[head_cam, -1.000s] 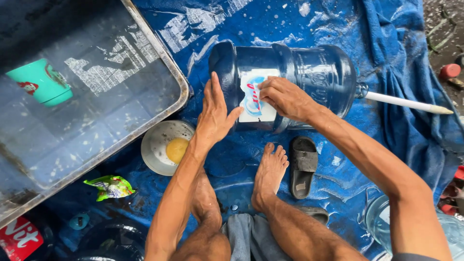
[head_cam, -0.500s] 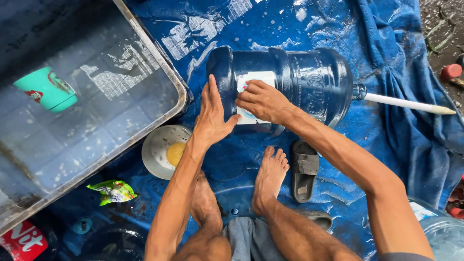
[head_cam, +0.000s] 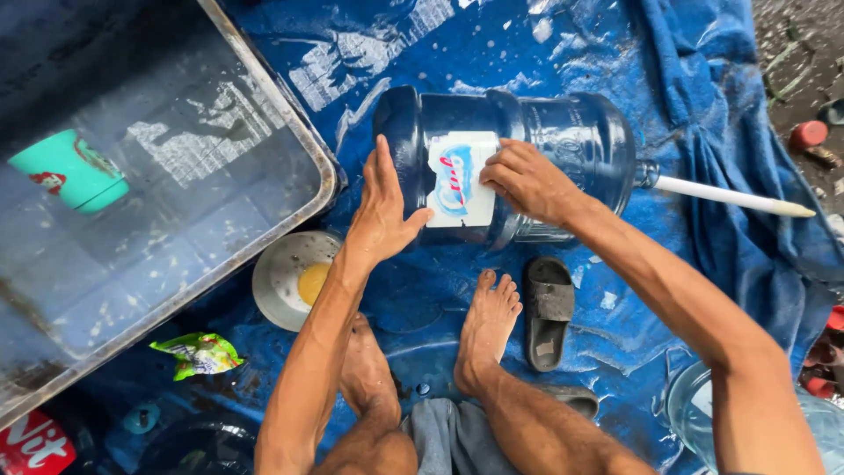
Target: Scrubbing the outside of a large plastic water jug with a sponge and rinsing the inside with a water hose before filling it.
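Both hands work a large blue water jug (head_cam: 527, 167) lying sideways on the tarp (head_cam: 615, 53): left hand (head_cam: 382, 207) flat and open, bracing it, right hand (head_cam: 527, 180) fingers curled on the label (head_cam: 459, 180). Best kept steady, peeling slowly.

One water jug (head_cam: 527, 167); one bowl (head_cam: 286, 281); one sandal (head_cam: 548, 310).
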